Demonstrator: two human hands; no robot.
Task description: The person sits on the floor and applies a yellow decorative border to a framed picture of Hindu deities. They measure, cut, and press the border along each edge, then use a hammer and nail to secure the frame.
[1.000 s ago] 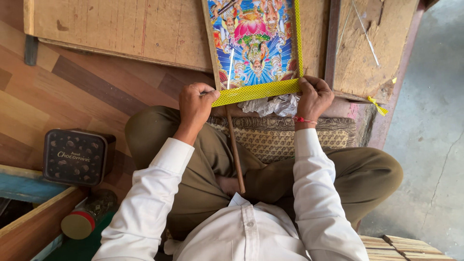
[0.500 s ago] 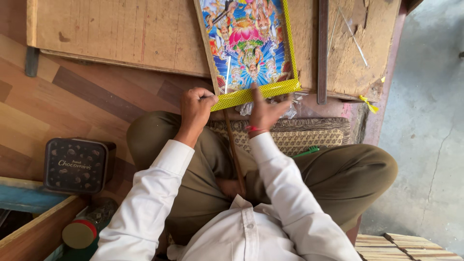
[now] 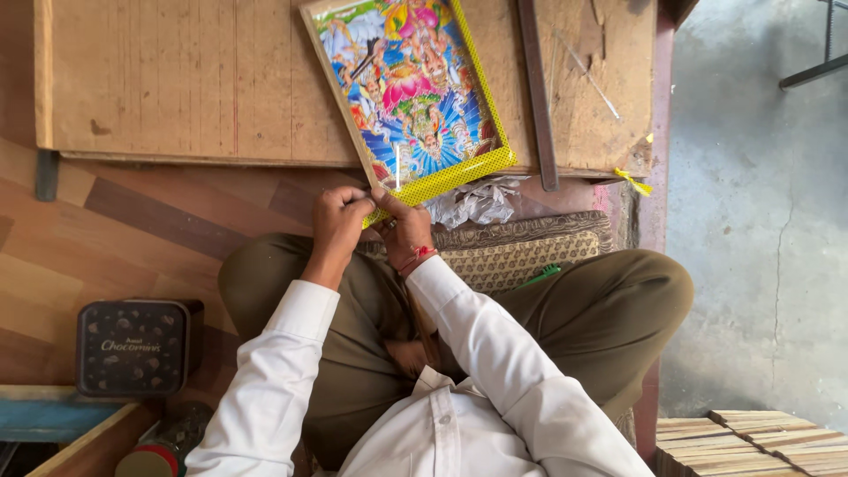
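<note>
Both hands meet at the near corner of the framed picture (image 3: 408, 93), which lies tilted on the wooden board (image 3: 177, 79) in front of the seated person. Its yellow dotted strip (image 3: 450, 177) runs along the near edge, and the corner where they work overhangs the board's edge. To do this well, I judge the picture should stay flat on the board while the strip is pressed snug around that corner without wrinkling. Beside the corner lies crumpled white paper (image 3: 477, 199); well to the left of the picture sits a dark tin (image 3: 132, 346). Left hand (image 3: 340, 221) is curled shut, pinching the corner; right hand (image 3: 405, 228) is likewise closed, fingers gripping the strip's end.
</note>
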